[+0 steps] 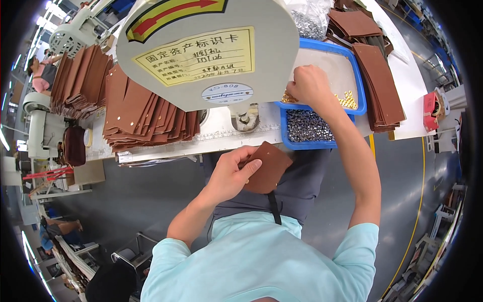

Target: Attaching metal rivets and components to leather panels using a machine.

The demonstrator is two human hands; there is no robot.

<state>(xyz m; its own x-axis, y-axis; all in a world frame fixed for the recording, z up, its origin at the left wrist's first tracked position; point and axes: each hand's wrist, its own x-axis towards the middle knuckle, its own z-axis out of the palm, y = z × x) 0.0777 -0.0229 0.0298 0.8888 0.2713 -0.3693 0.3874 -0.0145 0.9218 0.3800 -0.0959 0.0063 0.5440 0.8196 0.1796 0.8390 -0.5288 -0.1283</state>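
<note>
My left hand (227, 175) grips a brown leather piece (270, 173) over my lap, thumb on top. The piece has rounded corners and a small hole near its upper edge. Out to the right, my right hand (310, 84) is at the near left part of a blue tray (359, 75), its fingers curled down toward small gold-coloured metal fasteners (348, 100). Its fingertips are mostly hidden, so what they pinch does not show. Just nearer, a smaller blue tray (284, 135) holds many dark silvery metal pieces (308, 127).
A white machine head (274, 35) overhangs the table before me, above a metal working point (245, 121). Stacks of brown leather pieces (133, 108) lie left, with more leather strips (377, 90) at right. A clear bag (309, 22) of metal pieces stands behind the trays.
</note>
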